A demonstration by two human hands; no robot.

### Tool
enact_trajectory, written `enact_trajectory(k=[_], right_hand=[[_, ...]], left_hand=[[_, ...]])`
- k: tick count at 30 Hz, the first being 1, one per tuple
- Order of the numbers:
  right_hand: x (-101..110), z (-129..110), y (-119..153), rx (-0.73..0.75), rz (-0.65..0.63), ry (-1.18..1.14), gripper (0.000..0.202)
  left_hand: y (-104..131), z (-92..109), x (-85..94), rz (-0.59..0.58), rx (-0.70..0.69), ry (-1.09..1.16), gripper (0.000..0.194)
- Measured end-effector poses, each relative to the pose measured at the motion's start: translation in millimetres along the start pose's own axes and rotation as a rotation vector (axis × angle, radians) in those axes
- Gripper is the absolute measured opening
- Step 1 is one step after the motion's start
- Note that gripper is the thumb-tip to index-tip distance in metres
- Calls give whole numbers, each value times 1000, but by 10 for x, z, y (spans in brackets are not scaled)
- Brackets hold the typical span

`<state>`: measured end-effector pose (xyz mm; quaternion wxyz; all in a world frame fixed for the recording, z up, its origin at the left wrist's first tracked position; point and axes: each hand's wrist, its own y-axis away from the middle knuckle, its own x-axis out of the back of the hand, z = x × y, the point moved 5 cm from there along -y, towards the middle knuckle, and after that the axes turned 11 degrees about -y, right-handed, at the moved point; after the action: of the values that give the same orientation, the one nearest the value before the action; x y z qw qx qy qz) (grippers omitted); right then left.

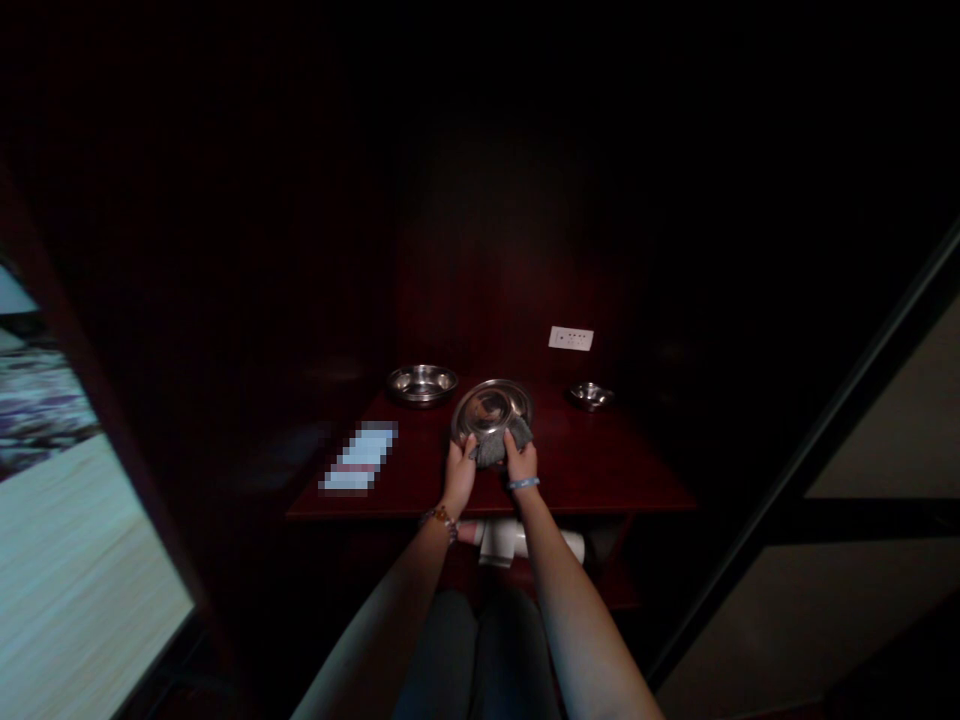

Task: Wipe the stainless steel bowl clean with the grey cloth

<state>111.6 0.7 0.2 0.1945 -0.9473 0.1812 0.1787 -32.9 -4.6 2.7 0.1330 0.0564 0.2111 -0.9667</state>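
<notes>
A round, shiny metal plate is held tilted between both hands above the dark red shelf. My left hand grips its lower left rim, thumb on the upper face. At the lower right, my right hand presses a grey cloth against the plate, with the thumb on top. The cloth covers the near edge of the plate and reaches toward the left fingers. The fingers under the plate are hidden.
A wide metal bowl stands at the back left, and a small metal bowl at the back right. A white socket is on the back wall. Left lies a pixelated pale item. Below the shelf are white and pink items.
</notes>
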Motion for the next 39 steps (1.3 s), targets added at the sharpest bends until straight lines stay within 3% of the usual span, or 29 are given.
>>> enact_trajectory(k=[23, 31, 39], right_hand=[[1, 18, -4, -14, 0, -4, 51], [21, 67, -42, -15, 2, -1, 53], [34, 86, -54, -8, 15, -13, 51]], left_hand=[[-25, -42, 5, -4, 4, -4, 39], [6, 42, -29, -24, 21, 28, 41], [33, 50, -65, -54, -10, -21, 60]])
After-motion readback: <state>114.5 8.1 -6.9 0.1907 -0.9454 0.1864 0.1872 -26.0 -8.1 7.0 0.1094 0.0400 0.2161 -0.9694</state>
